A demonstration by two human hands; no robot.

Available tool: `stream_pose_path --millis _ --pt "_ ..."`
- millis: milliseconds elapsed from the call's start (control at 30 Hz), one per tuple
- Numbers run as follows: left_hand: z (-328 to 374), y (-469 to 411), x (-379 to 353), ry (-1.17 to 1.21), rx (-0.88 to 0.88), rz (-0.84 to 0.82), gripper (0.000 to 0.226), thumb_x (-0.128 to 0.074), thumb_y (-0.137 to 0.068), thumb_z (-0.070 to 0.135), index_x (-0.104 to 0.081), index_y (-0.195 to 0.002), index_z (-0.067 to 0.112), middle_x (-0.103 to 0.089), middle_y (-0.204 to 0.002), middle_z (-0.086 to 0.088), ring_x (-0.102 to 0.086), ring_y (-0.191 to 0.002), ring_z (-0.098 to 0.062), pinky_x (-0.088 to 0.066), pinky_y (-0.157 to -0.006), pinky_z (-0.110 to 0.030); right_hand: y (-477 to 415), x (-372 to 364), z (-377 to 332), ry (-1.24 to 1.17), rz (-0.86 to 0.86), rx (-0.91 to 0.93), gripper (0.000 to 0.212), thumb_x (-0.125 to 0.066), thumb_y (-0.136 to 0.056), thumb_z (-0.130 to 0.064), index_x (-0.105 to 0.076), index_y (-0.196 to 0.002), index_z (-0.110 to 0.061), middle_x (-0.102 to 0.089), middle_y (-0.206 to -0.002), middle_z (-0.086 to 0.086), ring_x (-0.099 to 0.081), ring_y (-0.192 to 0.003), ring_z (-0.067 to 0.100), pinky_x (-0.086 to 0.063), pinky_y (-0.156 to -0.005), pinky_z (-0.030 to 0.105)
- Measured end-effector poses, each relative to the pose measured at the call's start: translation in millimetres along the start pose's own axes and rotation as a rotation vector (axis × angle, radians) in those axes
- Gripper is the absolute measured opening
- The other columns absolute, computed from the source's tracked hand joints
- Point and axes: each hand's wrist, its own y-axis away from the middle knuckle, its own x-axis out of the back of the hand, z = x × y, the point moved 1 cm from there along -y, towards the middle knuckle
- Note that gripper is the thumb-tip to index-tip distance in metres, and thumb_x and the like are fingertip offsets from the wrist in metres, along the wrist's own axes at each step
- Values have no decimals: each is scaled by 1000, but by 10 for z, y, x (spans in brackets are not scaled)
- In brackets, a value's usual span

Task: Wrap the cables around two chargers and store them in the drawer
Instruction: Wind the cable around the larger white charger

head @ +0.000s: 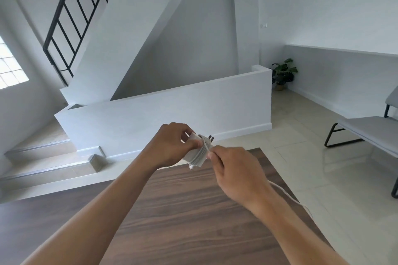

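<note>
A white charger with dark plug prongs is held above the far edge of a wooden table. My left hand grips the charger's body, thumb pressed on its side. Several turns of white cable are wound around the charger. My right hand pinches the cable right beside the charger; the loose rest trails from under that hand down over the table's right edge. A second charger and the drawer are not in view.
Beyond the table runs a low white wall with steps going down at the left. A grey bench with black legs stands at the right. A potted plant sits in the far corner.
</note>
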Motion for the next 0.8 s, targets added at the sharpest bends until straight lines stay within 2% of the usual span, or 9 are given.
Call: stream_pose_path --millis 100,167,267,367,633,733,800 --pt "-59 -16 -23 230 76 -25 23 -74 -80 41 -74 -92 22 -75 -84 2 -71 -83 -19 -59 -79 -42 123 -173 -52 -103 65 -28 31 -32 -101 -35 -52 -81 -22 -46 -59 -9 -45 -56 13 -35 -57 30" --pt "-58 -25 -27 350 119 -4 23 -75 -82 34 -73 -94 14 -76 -85 -6 -73 -79 -23 -61 -76 -43 194 -290 -64 -198 109 -28 28 -35 -101 -33 -60 -91 -26 -41 -52 -13 -42 -49 10 -32 -54 24" --pt "15 -19 5 654 222 -48 31 -72 -87 23 -69 -105 -2 -72 -95 -16 -70 -71 -24 -63 -70 -37 274 -448 -81 -370 151 -54 28 -39 -101 -30 -66 -99 -25 -41 -45 -12 -45 -46 11 -27 -49 16" --pt "87 -2 26 851 259 -127 35 -68 -88 22 -68 -110 -6 -71 -93 -13 -69 -67 -22 -63 -70 -35 302 -553 -69 -450 170 -77 27 -41 -101 -29 -67 -98 -23 -47 -47 -15 -45 -45 12 -27 -48 15" --pt "84 19 -27 873 193 -134 36 -68 -85 24 -70 -112 0 -73 -105 -10 -71 -85 -22 -61 -79 -37 243 -667 91 -575 170 -85 25 -43 -101 -29 -67 -101 -22 -39 -43 -11 -38 -40 11 -27 -46 14" --pt "132 61 -29 882 137 -152 45 -70 -77 30 -70 -111 1 -74 -104 -11 -71 -88 -22 -61 -78 -36 191 -646 158 -607 179 -84 25 -43 -101 -28 -68 -101 -22 -39 -43 -12 -35 -39 10 -26 -46 11" --pt "174 80 -30 902 108 -145 39 -68 -82 26 -69 -111 0 -74 -100 -9 -72 -87 -20 -60 -75 -33 154 -624 165 -592 194 -55 27 -43 -101 -28 -68 -101 -20 -39 -44 -12 -36 -39 10 -26 -47 10"
